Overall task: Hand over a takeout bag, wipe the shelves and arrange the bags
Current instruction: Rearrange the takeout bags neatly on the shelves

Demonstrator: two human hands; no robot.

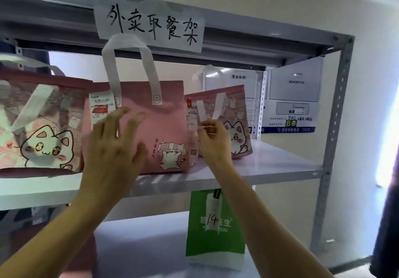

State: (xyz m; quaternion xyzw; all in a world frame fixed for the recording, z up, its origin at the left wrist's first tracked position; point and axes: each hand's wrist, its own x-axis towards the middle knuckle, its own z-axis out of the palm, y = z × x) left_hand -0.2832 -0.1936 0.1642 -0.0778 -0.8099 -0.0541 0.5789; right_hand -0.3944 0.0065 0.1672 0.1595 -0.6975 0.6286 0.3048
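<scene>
Hands (pixel 116 141) near pink cat-print bag (pixel 164 126), white handles

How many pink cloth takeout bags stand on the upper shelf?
3: large cat-print bag at left, plain pink bag in the middle, small cat-print bag at right. Others may be hidden.

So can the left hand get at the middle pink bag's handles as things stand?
Probably yes. The left hand is open in front of the middle pink bag, and its white handles stand upright above with nothing in front of them.
</scene>
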